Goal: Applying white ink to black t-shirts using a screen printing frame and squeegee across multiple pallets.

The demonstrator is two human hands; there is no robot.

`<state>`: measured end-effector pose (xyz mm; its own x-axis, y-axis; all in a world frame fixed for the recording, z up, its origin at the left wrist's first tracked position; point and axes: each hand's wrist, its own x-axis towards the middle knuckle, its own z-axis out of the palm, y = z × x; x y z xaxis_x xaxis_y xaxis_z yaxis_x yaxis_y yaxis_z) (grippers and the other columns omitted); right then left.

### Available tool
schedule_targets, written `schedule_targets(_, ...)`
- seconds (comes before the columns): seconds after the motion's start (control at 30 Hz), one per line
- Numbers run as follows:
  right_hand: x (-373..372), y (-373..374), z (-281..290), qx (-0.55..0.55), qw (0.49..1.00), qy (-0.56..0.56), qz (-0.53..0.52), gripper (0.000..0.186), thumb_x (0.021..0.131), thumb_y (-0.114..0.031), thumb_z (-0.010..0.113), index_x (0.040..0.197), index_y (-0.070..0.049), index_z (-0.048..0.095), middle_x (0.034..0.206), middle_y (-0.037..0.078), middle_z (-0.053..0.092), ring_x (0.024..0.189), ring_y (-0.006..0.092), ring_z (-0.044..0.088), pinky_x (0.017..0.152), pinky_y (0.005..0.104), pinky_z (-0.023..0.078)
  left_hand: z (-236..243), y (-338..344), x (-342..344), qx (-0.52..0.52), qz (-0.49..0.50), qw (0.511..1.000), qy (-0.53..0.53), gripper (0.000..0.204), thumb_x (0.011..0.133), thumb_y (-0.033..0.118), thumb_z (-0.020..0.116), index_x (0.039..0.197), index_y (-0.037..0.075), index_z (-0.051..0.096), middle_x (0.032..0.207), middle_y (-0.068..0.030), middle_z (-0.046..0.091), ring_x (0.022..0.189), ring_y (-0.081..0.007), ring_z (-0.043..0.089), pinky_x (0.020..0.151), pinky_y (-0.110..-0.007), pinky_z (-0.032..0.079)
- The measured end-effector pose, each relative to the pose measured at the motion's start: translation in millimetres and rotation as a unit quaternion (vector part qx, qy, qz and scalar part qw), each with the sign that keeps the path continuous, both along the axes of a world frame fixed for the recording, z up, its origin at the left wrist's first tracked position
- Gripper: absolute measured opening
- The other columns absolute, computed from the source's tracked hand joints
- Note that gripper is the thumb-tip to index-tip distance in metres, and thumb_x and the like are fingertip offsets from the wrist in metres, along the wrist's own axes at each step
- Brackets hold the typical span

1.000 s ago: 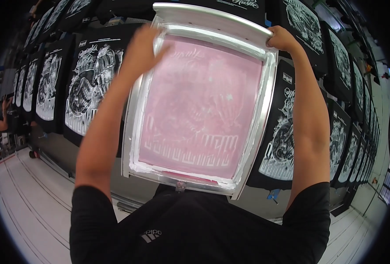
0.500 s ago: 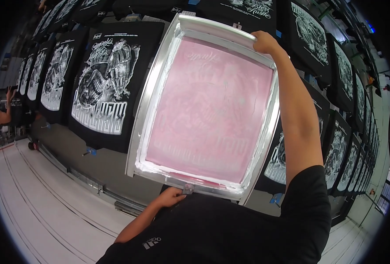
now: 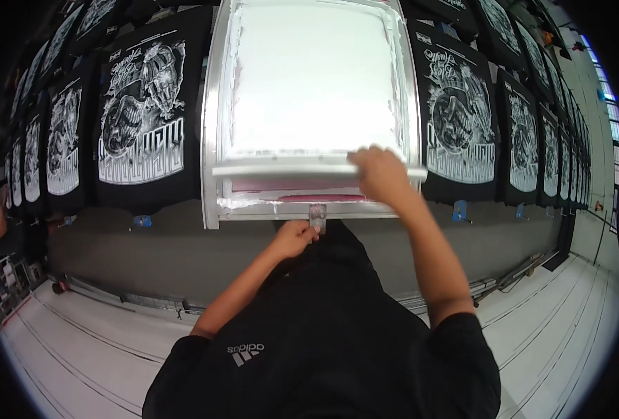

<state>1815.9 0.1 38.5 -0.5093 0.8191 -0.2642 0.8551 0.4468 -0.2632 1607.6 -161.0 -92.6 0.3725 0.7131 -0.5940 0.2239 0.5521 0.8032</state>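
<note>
Squeegee (image 3: 281,171) across frame (image 3: 210,140) between shirts (image 3: 142,119).

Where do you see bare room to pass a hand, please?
Bare grey surface shows left of the left hand, between black shirts and metal rail, and again right of the right forearm. Crowded: the screen frame, with the right hand on the metal bar and shirts close on both sides.

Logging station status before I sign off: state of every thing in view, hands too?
Right hand: closed on the long silver metal bar.
Bar: crosswise over the silver rectangular metal-framed screen.
Screen: white above the bar, pinkish strip below.
Left hand: at the small translucent rectangular bracket, grip unclear.
Bracket: at the screen's near edge; locked or loose, can't tell.
Black fabric shirts either side: spread flat, printed white.
</note>
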Motion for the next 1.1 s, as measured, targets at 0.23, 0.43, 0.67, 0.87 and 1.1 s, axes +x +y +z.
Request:
schedule_targets(0.23,9,-108,2,0.047,0.996,0.072,-0.026,0.033,0.065,0.002,0.058,0.097,-0.006,0.061,0.088,0.007,0.062,0.086,0.0276,0.057,0.076,0.0401,0.042,31,8,8,0.056,-0.11,0.97,0.209,0.03,0.091,0.027,0.054,0.103,0.004,0.07,0.101,-0.0146,0.071,0.096,-0.0281,0.065,0.09,-0.039,0.047)
schedule_targets(0.43,24,-79,23,0.04,0.996,0.076,0.001,0.028,0.073,-0.003,0.06,0.101,-0.007,0.061,0.091,0.007,0.065,0.092,0.0271,0.059,0.083,0.0421,0.041,69,9,6,-0.03,-0.089,0.96,0.264,0.036,0.089,0.038,0.058,0.091,0.004,0.071,0.089,-0.0194,0.068,0.088,-0.0305,0.066,0.079,-0.039,0.049)
schedule_targets(0.67,148,-20,-6,-0.098,0.979,0.144,-0.101,0.034,0.07,-0.016,0.077,0.099,-0.003,0.068,0.092,0.011,0.07,0.089,0.0282,0.065,0.087,0.0411,0.047,75,10,-95,0.208,0.296,0.866,0.344,0.029,0.089,0.027,0.066,0.085,-0.001,0.066,0.07,-0.0146,0.064,0.065,-0.0171,0.06,0.062,-0.033,0.048)
schedule_targets(0.87,130,6,-57,-0.308,0.75,0.484,-0.328,0.033,0.076,-0.008,0.079,0.105,0.001,0.067,0.094,0.006,0.069,0.085,0.0137,0.063,0.08,0.0287,0.049,10,70,-191,0.156,0.378,0.861,0.303,0.047,0.098,0.039,0.053,0.128,0.004,0.059,0.109,-0.012,0.068,0.095,-0.0155,0.061,0.086,-0.031,0.047)
schedule_targets(1.1,222,-6,-26,-0.248,0.736,0.514,-0.364,0.033,0.074,-0.006,0.08,0.104,0.0,0.068,0.093,0.005,0.069,0.086,0.0147,0.063,0.082,0.0297,0.05,68,71,-74,0.143,0.403,0.888,0.17,0.039,0.102,0.025,0.048,0.126,-0.003,0.059,0.11,-0.0089,0.067,0.098,-0.0131,0.058,0.088,-0.028,0.046)
